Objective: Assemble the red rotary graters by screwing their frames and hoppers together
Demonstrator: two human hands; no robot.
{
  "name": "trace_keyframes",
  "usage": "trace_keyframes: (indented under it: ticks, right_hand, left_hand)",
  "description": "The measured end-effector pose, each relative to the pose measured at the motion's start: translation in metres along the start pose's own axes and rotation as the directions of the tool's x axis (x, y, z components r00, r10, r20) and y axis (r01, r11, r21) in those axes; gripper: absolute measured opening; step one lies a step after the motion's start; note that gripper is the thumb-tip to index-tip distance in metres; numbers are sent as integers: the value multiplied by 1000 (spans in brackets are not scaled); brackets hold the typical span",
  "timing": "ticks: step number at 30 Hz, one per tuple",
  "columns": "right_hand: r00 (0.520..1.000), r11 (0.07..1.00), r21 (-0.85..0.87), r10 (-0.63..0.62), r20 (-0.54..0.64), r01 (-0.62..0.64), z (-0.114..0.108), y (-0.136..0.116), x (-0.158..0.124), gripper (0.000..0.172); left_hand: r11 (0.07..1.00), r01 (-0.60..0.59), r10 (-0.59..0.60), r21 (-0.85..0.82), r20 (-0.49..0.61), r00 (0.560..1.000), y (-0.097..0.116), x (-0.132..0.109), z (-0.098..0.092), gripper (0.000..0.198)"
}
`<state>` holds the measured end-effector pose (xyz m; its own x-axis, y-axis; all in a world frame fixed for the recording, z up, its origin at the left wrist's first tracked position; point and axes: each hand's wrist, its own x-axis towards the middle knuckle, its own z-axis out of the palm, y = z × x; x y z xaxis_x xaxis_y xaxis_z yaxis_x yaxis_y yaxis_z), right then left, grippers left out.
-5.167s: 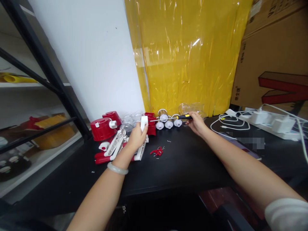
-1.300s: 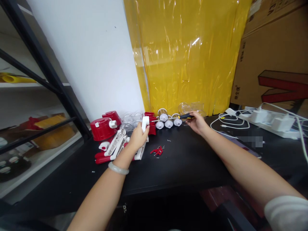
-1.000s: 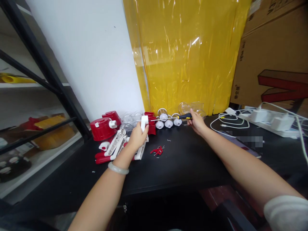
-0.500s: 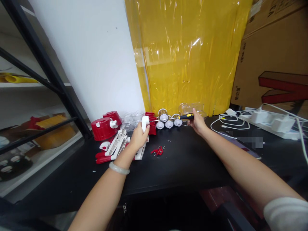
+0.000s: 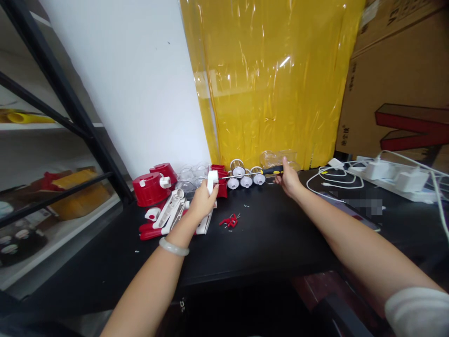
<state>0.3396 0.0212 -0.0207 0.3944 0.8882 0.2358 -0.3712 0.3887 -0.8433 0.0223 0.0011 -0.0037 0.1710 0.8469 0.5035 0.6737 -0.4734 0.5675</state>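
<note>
My left hand [image 5: 204, 199] is closed round a white plastic part [image 5: 212, 179], held up above the black table. In my right hand [image 5: 288, 179] is a screwdriver [image 5: 272, 170] with a black and yellow handle. Its long shaft points left, and the tip meets the white part's right side. Whether it sits in a screw is too small to tell. Below, small red plastic pieces [image 5: 229, 220] lie among a few loose screws. Left of my left hand are white and red handle-like parts [image 5: 170, 210] and red round housings [image 5: 150, 188].
Several metal-and-white cylinders [image 5: 245, 179] stand behind the screwdriver, with clear plastic cups [image 5: 191, 175] to their left. A white cable [image 5: 345, 182] and a power strip [image 5: 400, 180] lie at right. A yellow plastic sheet [image 5: 270, 84] and a cardboard box [image 5: 396, 79] stand behind.
The screwdriver's handle has turned slightly in my right hand, whose fingers have shifted a little on it. My left hand keeps the white part in nearly the same place.
</note>
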Motion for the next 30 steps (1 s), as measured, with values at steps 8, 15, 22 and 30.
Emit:
trace_keyframes:
  ticks: [8, 15, 22, 30]
  right_hand:
    - [997, 979, 199, 55, -52, -44, 5, -1, 0, 33]
    - [994, 994, 105, 31, -108, -20, 3, 5, 2, 48]
    - [993, 972, 234, 47, -109, -20, 9, 7, -3, 25]
    - [982, 959, 268, 133, -136, -93, 7, 13, -4, 28]
  left_hand:
    - [1000, 0, 0, 11, 28, 1000, 1, 0, 1, 35]
    - [1000, 3, -3, 9, 48, 999, 3, -1, 0, 35]
    - [999, -11, 9, 40, 51, 999, 2, -1, -1, 37]
    - [997, -9, 5, 71, 56, 998, 3, -1, -1, 32]
